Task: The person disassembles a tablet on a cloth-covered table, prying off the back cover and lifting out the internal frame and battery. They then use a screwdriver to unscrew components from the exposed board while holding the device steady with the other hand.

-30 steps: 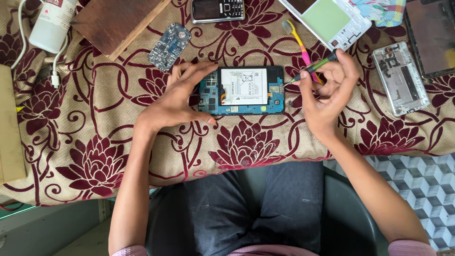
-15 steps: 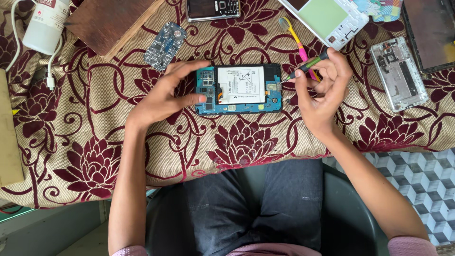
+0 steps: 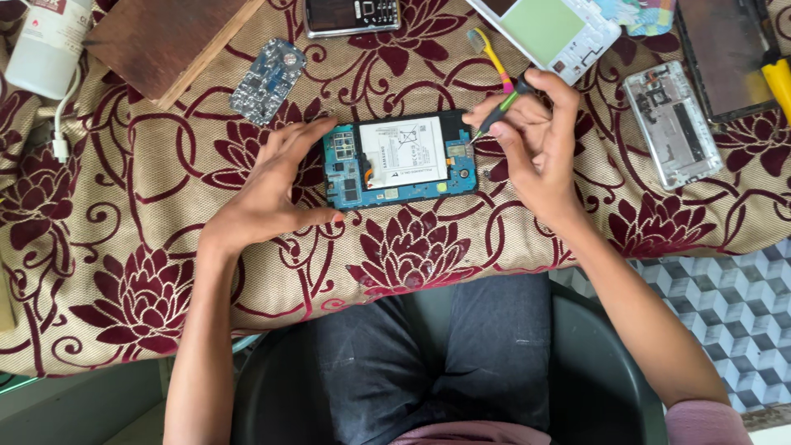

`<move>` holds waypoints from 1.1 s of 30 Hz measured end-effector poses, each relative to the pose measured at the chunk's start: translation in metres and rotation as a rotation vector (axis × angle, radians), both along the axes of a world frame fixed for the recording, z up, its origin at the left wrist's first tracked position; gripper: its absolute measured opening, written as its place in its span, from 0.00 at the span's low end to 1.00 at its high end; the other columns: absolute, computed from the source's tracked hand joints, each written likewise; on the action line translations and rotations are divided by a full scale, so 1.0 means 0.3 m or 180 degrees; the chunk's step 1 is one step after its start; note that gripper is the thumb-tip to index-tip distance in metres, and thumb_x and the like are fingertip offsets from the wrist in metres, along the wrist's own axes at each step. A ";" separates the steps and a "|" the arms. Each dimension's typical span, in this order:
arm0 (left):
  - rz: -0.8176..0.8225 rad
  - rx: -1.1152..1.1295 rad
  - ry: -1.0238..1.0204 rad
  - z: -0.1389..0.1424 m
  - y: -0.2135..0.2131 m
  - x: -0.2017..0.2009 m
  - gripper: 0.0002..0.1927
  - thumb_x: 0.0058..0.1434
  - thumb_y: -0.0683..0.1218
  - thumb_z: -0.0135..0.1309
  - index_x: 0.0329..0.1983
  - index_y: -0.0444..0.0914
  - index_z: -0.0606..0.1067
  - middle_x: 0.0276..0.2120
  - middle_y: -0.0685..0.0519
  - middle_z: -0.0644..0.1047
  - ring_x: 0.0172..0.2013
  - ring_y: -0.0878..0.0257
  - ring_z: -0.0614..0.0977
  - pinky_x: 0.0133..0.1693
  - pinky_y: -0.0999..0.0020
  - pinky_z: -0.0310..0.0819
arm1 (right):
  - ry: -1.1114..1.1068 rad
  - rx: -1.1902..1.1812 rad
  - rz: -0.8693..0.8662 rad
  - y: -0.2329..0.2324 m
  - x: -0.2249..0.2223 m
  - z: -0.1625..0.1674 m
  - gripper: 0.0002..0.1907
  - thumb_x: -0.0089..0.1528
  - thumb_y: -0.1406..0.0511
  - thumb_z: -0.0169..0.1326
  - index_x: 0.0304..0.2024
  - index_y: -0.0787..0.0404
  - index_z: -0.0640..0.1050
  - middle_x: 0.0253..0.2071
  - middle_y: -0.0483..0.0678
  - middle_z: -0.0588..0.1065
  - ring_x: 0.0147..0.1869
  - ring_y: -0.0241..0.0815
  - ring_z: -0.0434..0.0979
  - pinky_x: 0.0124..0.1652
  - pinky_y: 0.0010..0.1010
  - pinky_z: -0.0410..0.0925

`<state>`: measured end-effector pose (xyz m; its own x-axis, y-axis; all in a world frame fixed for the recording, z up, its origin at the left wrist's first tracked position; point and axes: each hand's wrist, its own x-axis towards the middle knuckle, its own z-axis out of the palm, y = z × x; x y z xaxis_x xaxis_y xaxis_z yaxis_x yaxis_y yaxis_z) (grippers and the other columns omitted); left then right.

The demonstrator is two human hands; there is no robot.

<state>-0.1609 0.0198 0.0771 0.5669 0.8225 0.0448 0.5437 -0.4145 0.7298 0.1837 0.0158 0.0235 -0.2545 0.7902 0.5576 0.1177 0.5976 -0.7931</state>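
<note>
Right hand [image 3: 540, 140] has dropped in, fingers pinched on the screwdriver [image 3: 497, 114], tip now at the opened phone's [image 3: 400, 159] top-right corner screw; left hand [image 3: 272, 185] fingers spread, bracing its left edge on the counter [image 3: 124, 247]

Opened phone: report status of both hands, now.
Left hand steadies the opened phone on the cloth. Right hand grips screwdriver, tip at phone's right end. Toothbrush lies clear.

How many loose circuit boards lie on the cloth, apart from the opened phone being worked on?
1: a small bluish circuit board lies on the floral cloth, up and left of the opened phone, beside the wooden block. Others may lie outside the frame.
</note>
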 end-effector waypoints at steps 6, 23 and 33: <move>0.0117 0.0076 -0.0100 -0.015 -0.003 0.008 0.60 0.36 0.51 0.76 0.74 0.38 0.60 0.71 0.46 0.65 0.70 0.49 0.60 0.71 0.49 0.50 | -0.0274 0.0183 -0.0469 0.043 -0.003 0.039 0.33 0.70 0.84 0.55 0.68 0.59 0.55 0.48 0.62 0.73 0.50 0.48 0.81 0.52 0.36 0.80; 0.0165 0.0165 -0.0016 0.011 0.002 0.037 0.59 0.33 0.53 0.76 0.71 0.40 0.64 0.70 0.50 0.67 0.71 0.49 0.62 0.72 0.49 0.51 | -0.0572 -0.0188 -0.0221 0.065 0.001 0.096 0.30 0.71 0.84 0.54 0.67 0.59 0.57 0.47 0.59 0.78 0.53 0.45 0.83 0.54 0.31 0.80; 0.0094 0.0246 -0.0127 0.003 0.001 0.022 0.55 0.35 0.51 0.75 0.70 0.38 0.67 0.70 0.51 0.67 0.71 0.50 0.62 0.72 0.51 0.50 | -0.0656 0.0164 -0.0622 0.048 -0.005 0.105 0.25 0.71 0.82 0.59 0.62 0.66 0.60 0.41 0.59 0.75 0.48 0.45 0.81 0.50 0.29 0.79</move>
